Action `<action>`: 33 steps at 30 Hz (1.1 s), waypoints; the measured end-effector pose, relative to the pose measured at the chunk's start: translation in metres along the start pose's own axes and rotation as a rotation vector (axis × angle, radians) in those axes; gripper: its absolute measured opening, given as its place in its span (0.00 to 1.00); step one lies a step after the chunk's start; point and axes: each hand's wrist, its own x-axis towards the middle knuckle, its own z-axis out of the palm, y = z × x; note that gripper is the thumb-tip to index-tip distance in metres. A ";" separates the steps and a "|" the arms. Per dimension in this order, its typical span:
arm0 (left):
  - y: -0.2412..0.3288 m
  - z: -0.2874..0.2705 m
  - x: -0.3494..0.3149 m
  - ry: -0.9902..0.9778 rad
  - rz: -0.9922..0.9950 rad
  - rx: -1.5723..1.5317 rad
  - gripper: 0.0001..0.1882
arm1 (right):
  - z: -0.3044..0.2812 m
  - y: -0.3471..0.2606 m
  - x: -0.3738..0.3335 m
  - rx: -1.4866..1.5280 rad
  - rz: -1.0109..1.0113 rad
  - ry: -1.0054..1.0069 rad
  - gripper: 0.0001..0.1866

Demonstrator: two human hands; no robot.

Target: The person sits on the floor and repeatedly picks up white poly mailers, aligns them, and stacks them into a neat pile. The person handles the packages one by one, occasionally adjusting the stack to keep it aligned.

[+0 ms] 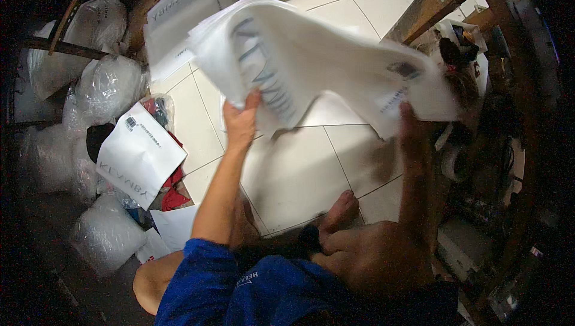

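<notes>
A large white printed sheet (317, 56) arches above the tiled floor between my hands, its dark lettering blurred by motion. My left hand (241, 123) grips its near left edge, thumb on top. My right hand (409, 123), smeared and in shadow, pinches the near right edge below a small dark printed patch. I cannot tell whether one sheet or several layers are held. Below the arch, another white sheet (341, 112) shows in part. Beyond my left hand, a stack of similar printed sheets (179, 29) lies on the floor.
Filled clear plastic bags (111, 86) crowd the left side. Among them, a white printed sheet (141, 152) rests over red and dark fabric (173, 188). A wooden beam (440, 2) slants at the far right, near a cluttered shelf (461, 50). My bare foot (341, 209) is on the tiles.
</notes>
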 end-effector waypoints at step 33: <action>-0.114 -0.038 -0.114 -0.117 -0.605 0.636 0.29 | -0.046 0.162 -0.064 -0.342 0.251 -0.506 0.24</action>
